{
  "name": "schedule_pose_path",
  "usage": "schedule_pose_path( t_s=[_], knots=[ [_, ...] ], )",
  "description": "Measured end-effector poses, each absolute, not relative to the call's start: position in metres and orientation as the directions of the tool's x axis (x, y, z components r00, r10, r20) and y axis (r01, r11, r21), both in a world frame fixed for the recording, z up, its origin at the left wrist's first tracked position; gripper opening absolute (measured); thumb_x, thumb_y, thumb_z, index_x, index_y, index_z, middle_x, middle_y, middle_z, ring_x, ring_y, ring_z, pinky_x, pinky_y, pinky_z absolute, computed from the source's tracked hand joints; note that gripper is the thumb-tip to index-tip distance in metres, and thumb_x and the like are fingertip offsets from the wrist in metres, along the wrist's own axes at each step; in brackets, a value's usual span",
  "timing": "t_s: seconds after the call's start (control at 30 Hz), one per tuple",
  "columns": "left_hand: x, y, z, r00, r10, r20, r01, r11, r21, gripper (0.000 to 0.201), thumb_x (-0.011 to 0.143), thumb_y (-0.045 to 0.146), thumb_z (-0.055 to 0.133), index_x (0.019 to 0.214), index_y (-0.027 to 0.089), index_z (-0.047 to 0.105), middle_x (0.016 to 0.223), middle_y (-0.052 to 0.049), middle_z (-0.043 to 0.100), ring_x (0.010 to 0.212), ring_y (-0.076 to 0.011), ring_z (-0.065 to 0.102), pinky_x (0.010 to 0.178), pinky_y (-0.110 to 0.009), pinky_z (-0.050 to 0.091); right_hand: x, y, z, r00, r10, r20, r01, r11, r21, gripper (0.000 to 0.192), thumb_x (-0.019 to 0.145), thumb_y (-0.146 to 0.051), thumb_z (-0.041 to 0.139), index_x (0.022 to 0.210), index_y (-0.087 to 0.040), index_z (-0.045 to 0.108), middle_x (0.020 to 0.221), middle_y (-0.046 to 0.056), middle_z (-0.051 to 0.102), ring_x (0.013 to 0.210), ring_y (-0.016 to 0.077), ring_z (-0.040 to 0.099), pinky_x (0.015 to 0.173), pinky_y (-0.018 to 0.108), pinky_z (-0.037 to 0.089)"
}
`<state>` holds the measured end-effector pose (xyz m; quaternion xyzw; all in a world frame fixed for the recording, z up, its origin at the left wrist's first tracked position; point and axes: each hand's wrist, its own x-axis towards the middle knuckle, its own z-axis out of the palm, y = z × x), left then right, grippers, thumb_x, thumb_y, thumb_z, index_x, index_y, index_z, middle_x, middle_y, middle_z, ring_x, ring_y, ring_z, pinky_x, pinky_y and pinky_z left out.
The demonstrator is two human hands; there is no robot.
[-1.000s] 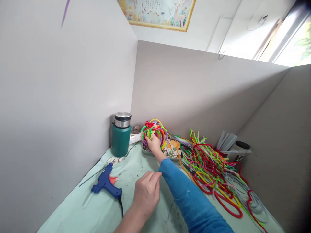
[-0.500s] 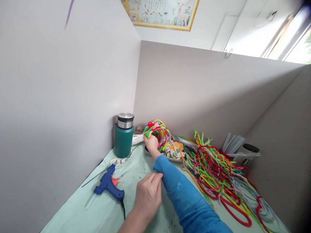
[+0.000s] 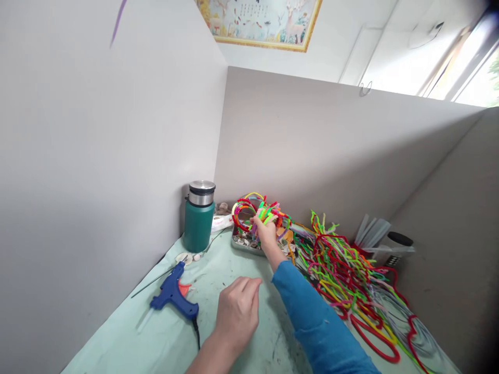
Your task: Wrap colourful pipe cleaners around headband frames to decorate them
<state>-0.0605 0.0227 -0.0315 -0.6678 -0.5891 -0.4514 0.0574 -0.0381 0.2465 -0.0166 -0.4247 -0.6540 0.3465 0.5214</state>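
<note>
My right hand (image 3: 266, 232), at the end of a blue sleeve, is closed on a bundle of multicoloured pipe cleaner rings (image 3: 241, 214) above a metal tray (image 3: 244, 248). Its fingertips are partly hidden by the bundle. In the tray lie small flat pieces, some orange, some patterned. My left hand (image 3: 238, 307) rests low over the cloth, curled with thumb and fingers pressed together. Whatever it may hold is hidden. To its left lies a blue glue gun (image 3: 175, 296) with a clear glue stick at its back and a black cord.
A green bottle (image 3: 199, 221) with a steel lid stands in the back left corner. Many loose pipe cleaners (image 3: 343, 259) are heaped on the right. Behind them are translucent sticks (image 3: 372, 232) and a black-lidded container (image 3: 401, 240). Grey partitions (image 3: 312, 140) enclose the cloth-covered table (image 3: 128, 343).
My right hand has shifted right along the tray, and the pipe cleaner bundle has turned and spread with it. More of the tray's left side shows. My left hand has hardly moved.
</note>
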Motion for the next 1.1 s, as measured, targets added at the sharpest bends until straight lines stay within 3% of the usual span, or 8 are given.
schedule_pose_path(
  t_s=[0.1, 0.23, 0.37, 0.5, 0.7, 0.87, 1.1],
  knots=[
    [-0.06, 0.022, -0.033, -0.093, 0.731, 0.676, 0.837, -0.309, 0.451, 0.027, 0.081, 0.008, 0.039, 0.094, 0.018, 0.06, 0.077, -0.005, 0.063, 0.072, -0.0175, 0.059, 0.062, -0.029, 0.047, -0.041, 0.252, -0.015, -0.112, 0.913, 0.391, 0.272, 0.407, -0.872, 0.036, 0.076, -0.036, 0.046, 0.089, -0.007, 0.063, 0.079, 0.009, 0.067, 0.067, 0.0176, 0.061, 0.059, 0.024, 0.046],
    [-0.06, 0.021, -0.033, -0.096, 0.735, 0.672, 0.836, -0.307, 0.455, 0.026, 0.081, 0.008, 0.04, 0.094, 0.018, 0.06, 0.077, -0.005, 0.063, 0.072, -0.0173, 0.059, 0.061, -0.029, 0.047, -0.068, 0.253, -0.016, -0.147, 0.902, 0.407, 0.414, 0.429, -0.802, 0.034, 0.069, -0.031, 0.058, 0.096, -0.011, 0.06, 0.087, 0.008, 0.067, 0.078, 0.0192, 0.061, 0.071, 0.025, 0.045],
    [-0.061, 0.022, -0.032, -0.1, 0.728, 0.678, 0.831, -0.314, 0.46, 0.026, 0.082, 0.009, 0.039, 0.095, 0.018, 0.06, 0.077, -0.006, 0.063, 0.072, -0.017, 0.059, 0.063, -0.029, 0.048, -0.095, 0.248, -0.02, -0.155, 0.903, 0.402, 0.564, 0.414, -0.714, 0.041, 0.063, -0.026, 0.065, 0.1, -0.01, 0.057, 0.1, 0.016, 0.063, 0.095, 0.0263, 0.058, 0.082, 0.031, 0.042],
    [-0.062, 0.023, -0.033, -0.109, 0.727, 0.678, 0.822, -0.318, 0.473, 0.027, 0.083, 0.009, 0.038, 0.096, 0.018, 0.06, 0.079, -0.006, 0.063, 0.074, -0.017, 0.059, 0.065, -0.029, 0.048, -0.1, 0.244, -0.023, -0.155, 0.918, 0.365, 0.654, 0.372, -0.658, 0.034, 0.07, -0.021, 0.057, 0.101, -0.009, 0.055, 0.087, 0.018, 0.065, 0.087, 0.0293, 0.061, 0.078, 0.036, 0.042],
    [-0.059, 0.021, -0.031, -0.099, 0.752, 0.652, 0.829, -0.3, 0.472, 0.026, 0.082, 0.009, 0.039, 0.094, 0.018, 0.06, 0.075, -0.005, 0.062, 0.071, -0.0173, 0.059, 0.061, -0.029, 0.047, -0.066, 0.251, -0.02, -0.151, 0.909, 0.388, 0.66, 0.384, -0.645, 0.044, 0.077, -0.028, 0.048, 0.116, -0.007, 0.045, 0.088, 0.013, 0.066, 0.084, 0.0242, 0.062, 0.073, 0.028, 0.044],
    [-0.059, 0.021, -0.032, -0.082, 0.738, 0.67, 0.832, -0.319, 0.454, 0.027, 0.081, 0.008, 0.039, 0.095, 0.018, 0.06, 0.077, -0.005, 0.063, 0.071, -0.0178, 0.059, 0.061, -0.03, 0.047, -0.054, 0.255, -0.017, -0.208, 0.886, 0.413, 0.614, 0.447, -0.65, 0.04, 0.077, -0.029, 0.046, 0.114, -0.011, 0.049, 0.093, 0.007, 0.066, 0.084, 0.0194, 0.062, 0.072, 0.023, 0.045],
    [-0.062, 0.023, -0.035, -0.08, 0.715, 0.695, 0.828, -0.34, 0.445, 0.027, 0.081, 0.008, 0.039, 0.096, 0.018, 0.06, 0.078, -0.006, 0.063, 0.073, -0.0172, 0.059, 0.063, -0.029, 0.049, -0.093, 0.247, -0.025, -0.217, 0.903, 0.37, 0.644, 0.417, -0.642, 0.043, 0.069, -0.022, 0.059, 0.109, -0.009, 0.051, 0.087, 0.015, 0.067, 0.083, 0.0261, 0.063, 0.072, 0.03, 0.044]
  ],
)
